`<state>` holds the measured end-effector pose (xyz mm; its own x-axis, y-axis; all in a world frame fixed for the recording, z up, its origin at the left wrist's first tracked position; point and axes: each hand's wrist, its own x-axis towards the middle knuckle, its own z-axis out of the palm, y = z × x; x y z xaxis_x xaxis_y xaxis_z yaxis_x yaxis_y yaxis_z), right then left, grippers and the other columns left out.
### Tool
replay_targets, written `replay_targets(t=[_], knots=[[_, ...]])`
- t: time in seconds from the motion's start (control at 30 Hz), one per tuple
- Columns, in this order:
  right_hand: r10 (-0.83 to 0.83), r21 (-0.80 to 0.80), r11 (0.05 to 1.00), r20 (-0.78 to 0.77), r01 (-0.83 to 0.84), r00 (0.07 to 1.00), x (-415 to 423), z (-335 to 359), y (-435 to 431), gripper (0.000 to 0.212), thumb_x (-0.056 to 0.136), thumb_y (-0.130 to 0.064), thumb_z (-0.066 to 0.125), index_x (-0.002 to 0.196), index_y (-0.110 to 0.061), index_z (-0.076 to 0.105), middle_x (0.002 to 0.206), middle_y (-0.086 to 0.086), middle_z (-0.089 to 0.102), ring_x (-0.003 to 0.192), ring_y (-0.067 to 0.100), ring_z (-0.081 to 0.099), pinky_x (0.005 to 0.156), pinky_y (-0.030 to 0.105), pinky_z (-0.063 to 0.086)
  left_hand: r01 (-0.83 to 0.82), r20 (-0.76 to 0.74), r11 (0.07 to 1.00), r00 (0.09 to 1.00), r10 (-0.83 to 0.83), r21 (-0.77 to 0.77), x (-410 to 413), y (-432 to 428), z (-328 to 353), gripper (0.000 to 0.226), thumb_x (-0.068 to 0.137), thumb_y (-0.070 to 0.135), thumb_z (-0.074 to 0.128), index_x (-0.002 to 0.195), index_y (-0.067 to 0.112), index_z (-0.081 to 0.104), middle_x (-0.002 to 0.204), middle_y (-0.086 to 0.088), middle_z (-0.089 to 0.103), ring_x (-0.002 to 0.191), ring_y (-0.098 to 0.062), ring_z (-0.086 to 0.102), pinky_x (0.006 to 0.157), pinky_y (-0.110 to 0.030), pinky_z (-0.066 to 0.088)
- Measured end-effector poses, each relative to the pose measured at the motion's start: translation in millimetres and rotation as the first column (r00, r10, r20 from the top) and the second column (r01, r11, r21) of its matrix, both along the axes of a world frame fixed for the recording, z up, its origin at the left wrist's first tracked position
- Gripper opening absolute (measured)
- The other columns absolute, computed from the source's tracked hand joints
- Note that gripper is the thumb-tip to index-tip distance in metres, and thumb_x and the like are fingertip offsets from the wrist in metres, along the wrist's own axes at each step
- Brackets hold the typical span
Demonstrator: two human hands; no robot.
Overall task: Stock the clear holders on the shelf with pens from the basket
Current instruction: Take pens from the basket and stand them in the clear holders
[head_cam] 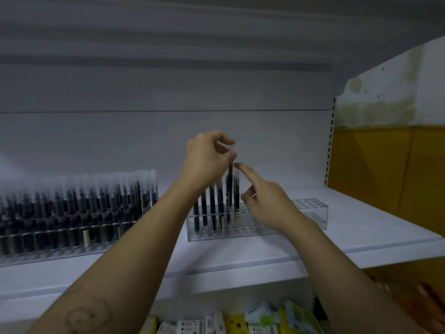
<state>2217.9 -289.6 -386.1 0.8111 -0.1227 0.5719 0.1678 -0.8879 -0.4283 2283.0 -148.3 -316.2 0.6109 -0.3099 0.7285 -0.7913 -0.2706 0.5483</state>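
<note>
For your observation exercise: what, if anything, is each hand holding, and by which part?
The left hand pinches a pen by its clear cap end; the right hand holds nothing.

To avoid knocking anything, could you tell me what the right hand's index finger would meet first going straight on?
Most likely the pen the left hand pinches at the clear holder; the right hand points up-left at it, but depth is unclear.

Left forearm [134,256] and right forearm [337,256] seen bare, uncovered right to frame edge at 7 and 5 o'clock. Faint round outline marking [83,315] with few small dark dots noted on left forearm, near 7 o'clock corner. Left hand [207,160] and right hand [267,201] seen bare; finer detail blurred
</note>
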Motion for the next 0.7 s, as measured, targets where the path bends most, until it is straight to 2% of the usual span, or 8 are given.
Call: replay_targets(t=[0.07, 0.13, 0.2, 0.27, 0.33, 0.47, 0.57, 0.7], knots=[[-0.016, -0.022, 1.0, -0.027, 0.016, 1.0, -1.8, -0.3, 1.6, 0.072, 0.095, -0.021, 0.051, 0.141, -0.057, 0.009, 0.079, -0.002, 0.065, 0.07, 0.018, 0.062, 0.065, 0.034, 0.053, -0.01, -0.008, 0.995, 1.0, 0.011, 0.097, 0.7, -1.1, -3.2, 0.011, 0.086, 0.021, 0.071, 0.097, 0.021, 0.067, 0.084, 0.004, 0.07, 0.071, -0.007, 0.067, 0.056, -0.009, 0.051], [-0.044, -0.053, 0.998, -0.033, 0.042, 0.999, -3.2, -1.4, 3.2, 0.075, 0.094, -0.021, 0.051, 0.143, -0.054, 0.005, 0.082, 0.002, 0.067, 0.07, 0.022, 0.062, 0.069, 0.04, 0.055, -0.036, 0.007, 0.978, 0.999, 0.035, 0.206, 0.4, -3.3, -9.6, 0.007, 0.087, 0.021, 0.07, 0.093, 0.018, 0.068, 0.085, 0.001, 0.07, 0.075, -0.011, 0.067, 0.07, -0.025, 0.057], [-0.058, -0.065, 0.996, -0.021, 0.057, 0.998, -4.2, -2.7, 4.2, 0.076, 0.094, -0.02, 0.051, 0.144, -0.053, 0.004, 0.083, 0.004, 0.067, 0.069, 0.022, 0.061, 0.069, 0.041, 0.055, -0.098, 0.047, 0.962, 0.995, 0.089, 0.256, -0.8, -5.7, -15.8, 0.005, 0.086, 0.023, 0.068, 0.088, 0.018, 0.069, 0.088, 0.002, 0.07, 0.083, -0.015, 0.065, 0.08, -0.037, 0.055], [-0.061, -0.056, 0.997, -0.018, 0.059, 0.998, -5.2, -4.2, 4.7, 0.077, 0.093, -0.018, 0.051, 0.145, -0.052, 0.004, 0.083, 0.004, 0.068, 0.068, 0.023, 0.062, 0.068, 0.042, 0.055, -0.216, 0.125, 0.938, 0.974, 0.188, 0.273, -1.6, -6.6, -19.3, 0.007, 0.086, 0.03, 0.068, 0.088, 0.024, 0.068, 0.094, 0.006, 0.069, 0.096, -0.016, 0.06, 0.092, -0.038, 0.045], [-0.066, -0.046, 0.997, -0.03, 0.065, 0.997, -5.9, -5.8, 4.5, 0.08, 0.092, -0.017, 0.051, 0.147, -0.051, 0.003, 0.085, 0.004, 0.069, 0.07, 0.023, 0.062, 0.071, 0.042, 0.055, -0.272, 0.145, 0.923, 0.96, 0.24, 0.273, -0.4, -5.6, -21.0, 0.011, 0.086, 0.035, 0.068, 0.092, 0.027, 0.067, 0.094, 0.009, 0.07, 0.097, -0.015, 0.06, 0.096, -0.037, 0.036], [-0.067, -0.047, 0.997, -0.05, 0.065, 0.997, -7.1, -7.6, 5.5, 0.085, 0.091, -0.017, 0.052, 0.148, -0.05, -0.002, 0.084, 0.002, 0.069, 0.07, 0.021, 0.062, 0.072, 0.041, 0.055, -0.277, 0.141, 0.927, 0.958, 0.248, 0.254, 1.8, -0.6, -22.8, 0.013, 0.085, 0.035, 0.069, 0.096, 0.028, 0.07, 0.096, 0.011, 0.071, 0.097, -0.013, 0.061, 0.094, -0.035, 0.032], [-0.045, -0.024, 0.999, -0.052, 0.044, 0.998, -8.8, -9.1, 6.5, 0.09, 0.091, -0.019, 0.056, 0.148, -0.049, -0.006, 0.085, -0.005, 0.069, 0.072, 0.015, 0.063, 0.075, 0.038, 0.056, -0.304, 0.178, 0.915, 0.948, 0.264, 0.264, 0.4, 2.6, -24.6, 0.018, 0.086, 0.034, 0.067, 0.104, 0.029, 0.07, 0.105, 0.009, 0.07, 0.106, -0.016, 0.06, 0.102, -0.038, 0.03], [0.011, 0.132, 0.991, -0.076, -0.001, 0.997, -15.7, -15.9, 6.3, 0.093, 0.092, -0.025, 0.062, 0.146, -0.054, -0.008, 0.114, -0.005, 0.064, 0.098, 0.011, 0.062, 0.092, 0.03, 0.051, -0.284, 0.192, 0.911, 0.953, 0.234, 0.3, -5.7, 8.4, -27.0, 0.029, 0.089, 0.033, 0.064, 0.117, 0.029, 0.065, 0.118, 0.004, 0.067, 0.114, -0.016, 0.058, 0.115, -0.041, 0.021]])
